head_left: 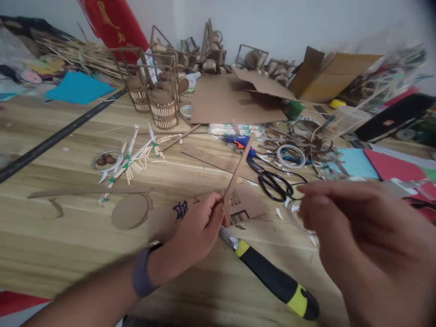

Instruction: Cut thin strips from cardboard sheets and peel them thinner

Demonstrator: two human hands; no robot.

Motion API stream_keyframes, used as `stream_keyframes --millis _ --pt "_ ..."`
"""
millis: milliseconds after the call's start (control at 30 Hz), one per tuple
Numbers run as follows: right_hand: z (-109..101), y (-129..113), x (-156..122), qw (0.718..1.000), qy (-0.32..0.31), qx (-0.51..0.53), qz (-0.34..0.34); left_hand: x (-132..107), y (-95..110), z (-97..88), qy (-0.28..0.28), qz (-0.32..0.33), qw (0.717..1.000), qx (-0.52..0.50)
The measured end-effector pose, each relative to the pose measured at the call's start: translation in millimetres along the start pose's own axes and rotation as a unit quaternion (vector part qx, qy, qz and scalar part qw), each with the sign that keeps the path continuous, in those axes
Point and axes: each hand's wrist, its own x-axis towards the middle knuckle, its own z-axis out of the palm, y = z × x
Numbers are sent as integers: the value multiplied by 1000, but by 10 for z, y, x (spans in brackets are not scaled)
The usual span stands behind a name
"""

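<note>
My left hand point(199, 229) is closed in a pinch on the lower end of a thin cardboard strip point(240, 165), which slants up to the right above the table. Under that hand lies a printed cardboard piece point(243, 206) and a black and yellow utility knife point(272, 277), blade end towards the hand. My right hand point(357, 236) hovers close to the camera at the right, blurred, fingers curled together pointing left; whether it holds anything is hidden. A clear tape ring point(294, 213) lies just beyond its fingertips.
Black scissors point(272, 181), a tape roll point(290, 156) and cardboard curls lie mid-table. A cardboard disc point(130, 210) and loose sticks point(136, 156) sit left. Small bamboo lantern models point(163, 106), flat cardboard point(235, 97) and boxes crowd the back. Coloured paper point(391, 165) lies right.
</note>
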Motion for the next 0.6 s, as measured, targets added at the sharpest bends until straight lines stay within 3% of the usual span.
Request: stream_keyframes --millis 67,167,233,400,600 --pt "226 81 153 997 44 -17 -58 5 -6 2 -2 15 1000 3" --pt "551 199 213 973 -20 27 -228 3 -9 13 -16 16 1000 10" --pt "700 240 178 958 -36 64 -278 2 -4 20 -16 21 999 25" --pt "829 274 94 950 -26 107 -291 2 4 19 -20 36 997 63" --pt "807 290 54 963 -22 118 -241 -17 -12 27 -10 99 991 90"
